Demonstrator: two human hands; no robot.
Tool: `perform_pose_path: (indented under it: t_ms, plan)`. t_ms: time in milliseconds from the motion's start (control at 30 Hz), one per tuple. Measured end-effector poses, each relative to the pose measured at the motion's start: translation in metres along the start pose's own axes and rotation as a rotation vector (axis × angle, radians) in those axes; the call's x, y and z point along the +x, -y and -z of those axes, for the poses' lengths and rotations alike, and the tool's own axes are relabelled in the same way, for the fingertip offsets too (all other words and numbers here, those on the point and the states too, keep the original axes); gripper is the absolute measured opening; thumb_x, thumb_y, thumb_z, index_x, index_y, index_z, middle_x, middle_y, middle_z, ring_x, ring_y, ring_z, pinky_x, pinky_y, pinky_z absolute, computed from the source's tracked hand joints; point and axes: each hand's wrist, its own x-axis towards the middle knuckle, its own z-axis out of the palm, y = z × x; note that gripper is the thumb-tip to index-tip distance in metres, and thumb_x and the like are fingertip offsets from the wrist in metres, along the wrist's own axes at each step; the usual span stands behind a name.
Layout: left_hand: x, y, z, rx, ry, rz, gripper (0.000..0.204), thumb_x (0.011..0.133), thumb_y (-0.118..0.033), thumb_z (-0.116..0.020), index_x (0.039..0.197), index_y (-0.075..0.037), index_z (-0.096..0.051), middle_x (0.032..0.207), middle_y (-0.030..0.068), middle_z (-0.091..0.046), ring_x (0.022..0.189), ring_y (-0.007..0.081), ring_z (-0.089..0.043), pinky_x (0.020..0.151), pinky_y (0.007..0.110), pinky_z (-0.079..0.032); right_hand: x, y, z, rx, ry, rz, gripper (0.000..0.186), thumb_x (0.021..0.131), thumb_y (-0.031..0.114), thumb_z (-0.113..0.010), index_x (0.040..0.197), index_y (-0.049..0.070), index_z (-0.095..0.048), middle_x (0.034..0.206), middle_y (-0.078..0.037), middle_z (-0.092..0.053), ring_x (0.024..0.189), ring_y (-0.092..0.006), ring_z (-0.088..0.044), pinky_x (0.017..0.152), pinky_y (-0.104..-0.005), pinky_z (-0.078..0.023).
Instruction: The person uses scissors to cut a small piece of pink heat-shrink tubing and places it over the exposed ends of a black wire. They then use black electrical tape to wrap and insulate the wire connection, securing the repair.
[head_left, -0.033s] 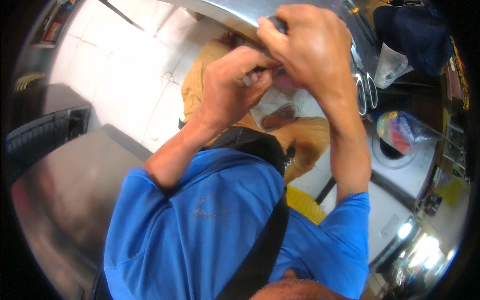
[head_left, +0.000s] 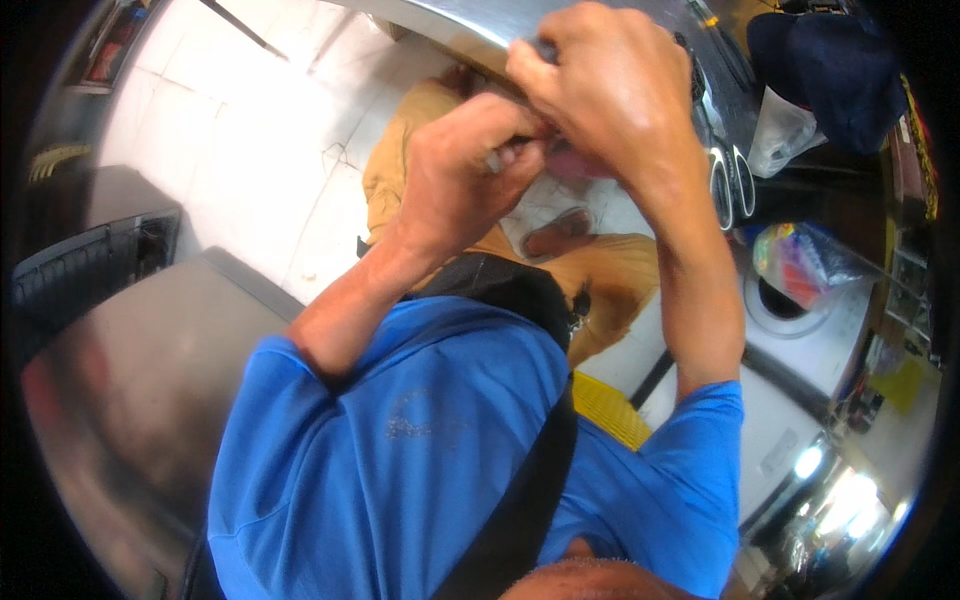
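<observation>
— Both hands are bunched together at the near edge of the steel table [head_left: 440, 25]: the left hand [head_left: 455, 175] has its grip pinched shut on a small pale, partly hidden piece [head_left: 497, 160], and the right hand [head_left: 610, 90] curls its grip over something dark; I cannot tell what.

— How to do it well?

— I'd judge: keep the left pinch firm, move only the right fingertips, stay clear of the scissors [head_left: 730, 180] near the table's right edge.
</observation>
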Motion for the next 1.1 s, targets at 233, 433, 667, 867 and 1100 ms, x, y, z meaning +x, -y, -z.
perform_pose_path:
  t_ms: [233, 433, 667, 867, 1100]
  plan:
    - [-0.004, -0.005, -0.004, 0.046, 0.01, 0.057, 0.015, 0.078, 0.001, -0.072, 0.093, -0.004, -0.072, 0.081, 0.0106, -0.066, 0.07, 0.0242, -0.067, 0.063, 0.035, -0.054, 0.023, 0.004, -0.02, -0.146, 0.239, -0.027, 0.027, 0.08, 0.018, -0.063, 0.075, -0.006, -0.074, 0.073, -0.03, -0.069, 0.07, -0.0436, -0.072, 0.071, -0.0503, -0.059]
    - [0.01, 0.003, -0.006, -0.012, 0.035, 0.128, 0.013, 0.082, -0.007, -0.073, 0.095, -0.003, -0.073, 0.083, 0.0133, -0.068, 0.071, 0.0283, -0.067, 0.063, 0.036, -0.053, -0.011, -0.005, -0.003, 0.233, -0.106, 0.115, 0.034, 0.087, 0.032, -0.078, 0.083, -0.001, -0.072, 0.072, -0.013, -0.066, 0.061, -0.0306, -0.065, 0.058, -0.0416, -0.051]
    - [0.015, 0.0, 0.006, -0.261, 0.389, 0.565, 0.02, 0.102, -0.019, -0.066, 0.102, 0.0, -0.07, 0.084, -0.0039, -0.062, 0.072, 0.0024, -0.053, 0.064, 0.021, -0.044, -0.109, -0.019, -0.013, 0.434, -0.031, -0.194, 0.05, 0.079, 0.022, -0.087, 0.12, -0.002, -0.068, 0.113, -0.02, -0.071, 0.103, -0.0325, -0.072, 0.091, -0.0379, -0.056]
    - [0.015, 0.009, 0.008, -0.445, 0.421, 0.616, 0.019, 0.104, -0.021, -0.064, 0.104, -0.002, -0.068, 0.083, -0.0061, -0.058, 0.072, 0.0013, -0.049, 0.062, 0.02, -0.04, -0.108, -0.022, -0.048, 0.645, -0.144, -0.249, 0.058, 0.074, 0.016, -0.089, 0.125, 0.001, -0.066, 0.11, -0.016, -0.069, 0.096, -0.0303, -0.071, 0.085, -0.0381, -0.057]
    - [0.016, 0.012, 0.015, -0.477, 0.518, 0.631, 0.02, 0.105, -0.023, -0.063, 0.105, -0.003, -0.067, 0.084, -0.0041, -0.06, 0.074, 0.0035, -0.052, 0.067, 0.021, -0.044, -0.109, -0.019, -0.057, 0.523, -0.155, -0.231, 0.026, 0.077, 0.011, -0.083, 0.099, 0.001, -0.073, 0.099, -0.013, -0.065, 0.089, -0.0279, -0.068, 0.077, -0.0395, -0.056]
